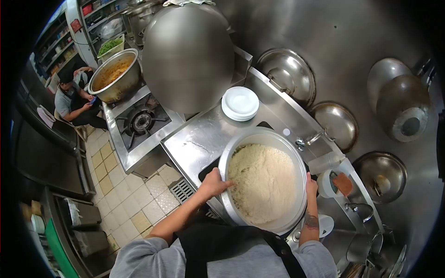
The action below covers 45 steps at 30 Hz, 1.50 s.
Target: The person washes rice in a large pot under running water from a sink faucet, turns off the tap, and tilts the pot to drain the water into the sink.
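In front of my body is a large round metal pot [225,160] filled with pale, cooked-looking rice [262,185]. My left hand [214,184] is closed on the pot's left rim, its thumb reaching over the inner edge. On the opposite side my right hand [311,186] grips the right edge, most of its fingers hidden behind the wall. The pot is over the steel counter [190,148], with dark strips showing beside it; whether it rests or is lifted I cannot tell. Just beyond it sits a stack of white plates [240,103].
A gas burner [141,121] lies to the left, with a big pot of orange-brown food [113,76] behind it. A large metal dome [187,58] stands at the back. Faucets [309,140] and lids [285,76] line the right wall. Another person [74,102] sits far left.
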{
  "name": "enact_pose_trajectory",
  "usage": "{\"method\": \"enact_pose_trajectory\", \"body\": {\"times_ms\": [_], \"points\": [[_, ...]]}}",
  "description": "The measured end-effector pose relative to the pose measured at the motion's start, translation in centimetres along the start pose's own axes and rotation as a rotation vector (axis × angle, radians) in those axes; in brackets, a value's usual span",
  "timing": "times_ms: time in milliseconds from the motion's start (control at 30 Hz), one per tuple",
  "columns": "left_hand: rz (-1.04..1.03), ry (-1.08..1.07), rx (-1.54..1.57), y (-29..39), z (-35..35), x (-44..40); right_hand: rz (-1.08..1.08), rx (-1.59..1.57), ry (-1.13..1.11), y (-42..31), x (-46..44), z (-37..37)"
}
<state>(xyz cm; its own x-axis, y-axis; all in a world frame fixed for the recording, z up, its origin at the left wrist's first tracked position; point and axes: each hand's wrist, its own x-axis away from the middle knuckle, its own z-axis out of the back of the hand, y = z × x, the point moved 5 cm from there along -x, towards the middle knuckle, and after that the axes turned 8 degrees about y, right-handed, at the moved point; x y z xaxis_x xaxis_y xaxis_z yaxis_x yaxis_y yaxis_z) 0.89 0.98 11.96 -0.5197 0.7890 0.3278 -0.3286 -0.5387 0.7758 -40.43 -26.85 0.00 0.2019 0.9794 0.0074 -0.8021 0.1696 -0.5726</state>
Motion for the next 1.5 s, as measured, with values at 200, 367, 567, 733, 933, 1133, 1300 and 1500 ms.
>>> {"method": "enact_pose_trajectory", "body": {"times_ms": [200, 367, 567, 733, 933, 1133, 1300, 1500], "points": [[0.017, 0.162, 0.069, -1.3, 4.2, 4.6, 0.009, -0.131, -0.032, -3.9, 3.9, 1.9], [0.055, 0.246, 0.257, -3.9, 6.7, 8.8, 0.083, -0.129, -0.110, -5.5, 8.4, 1.6], [0.000, 0.292, 0.408, -8.0, 8.8, 12.0, 0.210, -0.090, -0.110, -6.3, 12.3, 0.8], [0.013, 0.276, 0.478, -9.8, 10.4, 15.2, 0.282, -0.061, -0.007, -6.9, 16.0, 2.7], [0.015, 0.247, 0.521, -14.6, 11.4, 16.9, 0.259, -0.088, -0.014, -8.6, 23.6, 7.6], [-0.004, 0.294, 0.412, -17.2, 12.0, 15.8, 0.130, -0.169, 0.124, -6.5, 32.0, 11.8], [-0.172, 0.323, 0.122, -14.9, 12.1, 14.7, 0.034, -0.200, 0.094, -3.5, 35.6, 14.1], [-0.253, 0.312, 0.037, -12.3, 8.3, 14.9, 0.002, -0.154, 0.048, 0.2, 34.6, 17.1]]}}
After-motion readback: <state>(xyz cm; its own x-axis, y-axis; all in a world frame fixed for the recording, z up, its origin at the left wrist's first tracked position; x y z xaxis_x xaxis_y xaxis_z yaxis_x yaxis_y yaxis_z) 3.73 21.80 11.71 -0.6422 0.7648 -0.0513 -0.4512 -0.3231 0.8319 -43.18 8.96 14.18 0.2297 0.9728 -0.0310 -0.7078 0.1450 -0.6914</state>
